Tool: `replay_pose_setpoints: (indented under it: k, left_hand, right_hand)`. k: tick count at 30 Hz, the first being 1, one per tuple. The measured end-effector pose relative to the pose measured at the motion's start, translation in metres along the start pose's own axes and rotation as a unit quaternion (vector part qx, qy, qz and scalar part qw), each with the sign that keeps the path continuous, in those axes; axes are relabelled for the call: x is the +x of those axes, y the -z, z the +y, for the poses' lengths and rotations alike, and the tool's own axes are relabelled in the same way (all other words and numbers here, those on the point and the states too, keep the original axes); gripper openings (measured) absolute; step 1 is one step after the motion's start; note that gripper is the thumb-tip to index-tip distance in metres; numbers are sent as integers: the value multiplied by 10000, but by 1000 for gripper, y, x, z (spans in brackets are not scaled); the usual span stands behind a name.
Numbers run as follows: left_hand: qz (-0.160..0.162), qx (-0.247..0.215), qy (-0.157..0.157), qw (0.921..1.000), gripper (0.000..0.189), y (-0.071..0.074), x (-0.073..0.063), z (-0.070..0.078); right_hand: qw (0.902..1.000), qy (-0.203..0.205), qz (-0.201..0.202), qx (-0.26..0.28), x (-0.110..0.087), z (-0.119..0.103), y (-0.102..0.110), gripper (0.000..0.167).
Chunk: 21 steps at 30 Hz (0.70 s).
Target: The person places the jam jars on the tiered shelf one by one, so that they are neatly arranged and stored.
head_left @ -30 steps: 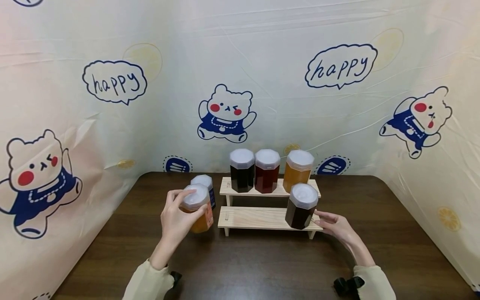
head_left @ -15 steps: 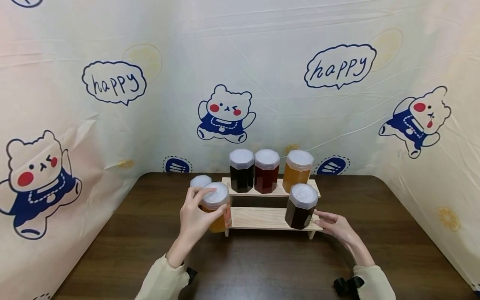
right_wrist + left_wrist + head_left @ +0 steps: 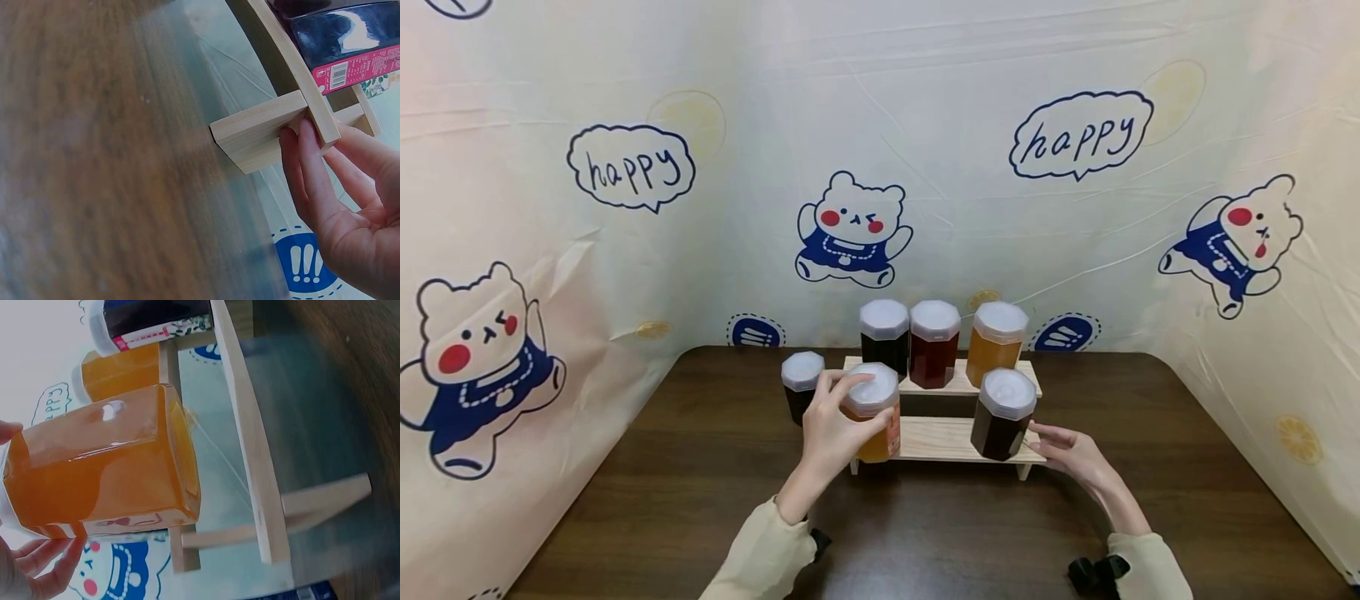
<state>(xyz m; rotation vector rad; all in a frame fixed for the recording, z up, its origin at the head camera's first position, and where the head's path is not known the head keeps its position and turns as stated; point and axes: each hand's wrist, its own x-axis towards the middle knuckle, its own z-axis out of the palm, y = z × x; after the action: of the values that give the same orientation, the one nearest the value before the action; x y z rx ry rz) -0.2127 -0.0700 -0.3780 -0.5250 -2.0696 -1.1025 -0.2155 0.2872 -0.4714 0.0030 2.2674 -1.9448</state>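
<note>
My left hand (image 3: 837,423) grips an amber honey jar (image 3: 100,465) by its white-lidded top. The jar hangs upright over the left part of the wooden rack's lower shelf (image 3: 936,438), and the left wrist view shows a gap between its base and the plank. At the rack's right end, my right hand (image 3: 350,209) pinches the end of the lower shelf between thumb and fingers. Close by that hand, a dark jar (image 3: 1000,427) with a pink label stands on the same shelf.
On the upper shelf stand a black jar (image 3: 883,346), a dark red jar (image 3: 934,354) and an amber jar (image 3: 994,354). Another dark jar (image 3: 797,392) stands on the brown table (image 3: 647,492), left of the rack. A printed curtain (image 3: 962,150) surrounds the back and sides.
My left hand has carried the amber honey jar rightward, from beside the rack to over the lower shelf. The dark jar behind it has come into fuller view. My right hand stays put.
</note>
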Motion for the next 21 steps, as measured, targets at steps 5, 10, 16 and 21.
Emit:
replay_pose_setpoints:
  k: [5,10,16,21]
  left_hand:
    - [-54,-70,-13,10000,43,-12,0,4]
    - [-188,-127,70,9997,42,-22,-1,7]
    - [-341,-222,115,9991,43,-33,-2,10]
    - [-410,-262,14,9988,42,-41,-3,13]
  right_hand:
    - [10000,4,9,49,0,-1,0,49]
    - [9999,43,1,137,-2,-1,0,46]
    - [9998,61,-48,208,-2,-2,0,47]
    - [9997,82,-55,210,-2,-1,0,43]
